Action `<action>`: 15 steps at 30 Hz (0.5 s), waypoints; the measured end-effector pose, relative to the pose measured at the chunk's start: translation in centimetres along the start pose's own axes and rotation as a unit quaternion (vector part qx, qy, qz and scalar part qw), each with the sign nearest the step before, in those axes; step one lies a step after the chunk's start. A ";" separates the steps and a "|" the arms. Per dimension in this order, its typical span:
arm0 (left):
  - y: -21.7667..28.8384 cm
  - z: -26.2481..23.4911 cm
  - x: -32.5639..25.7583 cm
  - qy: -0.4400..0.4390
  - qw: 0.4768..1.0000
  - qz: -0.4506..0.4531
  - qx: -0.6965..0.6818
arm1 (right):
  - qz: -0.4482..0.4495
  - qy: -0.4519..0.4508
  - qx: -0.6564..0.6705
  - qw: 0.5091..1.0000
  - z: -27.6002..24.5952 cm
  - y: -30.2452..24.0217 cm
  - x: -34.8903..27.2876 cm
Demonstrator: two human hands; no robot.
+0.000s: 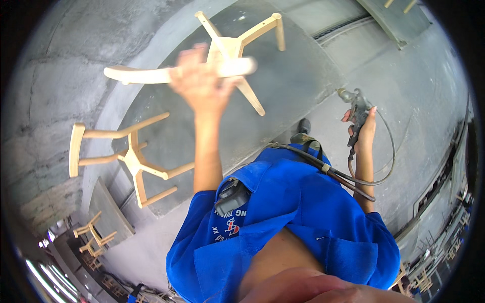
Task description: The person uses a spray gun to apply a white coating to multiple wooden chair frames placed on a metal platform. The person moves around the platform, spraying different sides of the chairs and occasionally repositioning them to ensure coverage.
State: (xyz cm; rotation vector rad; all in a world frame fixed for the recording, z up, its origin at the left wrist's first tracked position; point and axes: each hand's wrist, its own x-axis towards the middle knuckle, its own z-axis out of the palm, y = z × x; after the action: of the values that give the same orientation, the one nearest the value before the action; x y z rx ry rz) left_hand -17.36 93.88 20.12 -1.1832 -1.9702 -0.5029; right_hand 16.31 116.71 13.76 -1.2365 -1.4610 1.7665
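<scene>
My left hand (199,83), smeared by motion, lies across the curved back rail of a pale wooden chair frame (144,76). Its fingers reach over the rail and seem to grip it, though the blur hides their exact hold. This frame has splayed legs and stands on a grey surface ahead of me. Off to the right, my right hand (368,134) is closed around the handle of a dark spray gun (359,108), nozzle pointing up and left. A thin hose (393,146) loops from the gun past my right forearm.
A second wooden chair frame (132,157) stands to the left on the grey surface (166,106). More frames (93,235) are farther off at lower left. Thick hoses (323,166) cross at my waist. A grey wall (65,65) rises at the far left.
</scene>
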 end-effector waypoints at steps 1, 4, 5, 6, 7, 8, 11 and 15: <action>3.4 2.0 1.0 0.030 0.999 -0.008 -0.041 | -0.016 0.025 0.026 0.999 -1.2 -1.3 0.2; 6.0 4.7 3.9 -0.073 0.995 0.014 -0.073 | -0.093 0.070 0.036 0.992 -4.2 -6.1 1.1; 5.6 5.3 4.8 -0.081 0.994 0.026 -0.076 | -0.137 0.070 0.034 0.987 -5.2 -7.7 1.0; 4.9 5.8 5.5 -0.089 0.992 0.038 -0.077 | -0.152 0.057 0.048 0.986 -6.2 -9.2 0.8; 4.0 6.1 5.7 -0.071 0.994 0.036 -0.073 | -0.175 0.040 0.060 0.982 -7.1 -10.7 0.6; 2.9 6.3 5.8 -0.067 0.996 0.030 -0.056 | -0.196 0.022 0.071 0.978 -7.9 -11.8 0.3; -1.7 6.8 6.1 0.006 0.999 0.025 0.024 | -0.235 -0.055 0.164 0.957 -9.3 -13.7 -0.5; -3.8 8.6 6.7 0.107 0.988 0.050 0.097 | -0.149 -0.088 0.232 0.957 -9.8 -12.7 1.3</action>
State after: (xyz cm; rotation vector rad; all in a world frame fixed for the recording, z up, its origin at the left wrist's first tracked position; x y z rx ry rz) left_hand -25.96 101.48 20.12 -1.0541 -1.7247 -0.3617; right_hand 22.51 125.79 25.50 -0.6013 -1.1527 1.8944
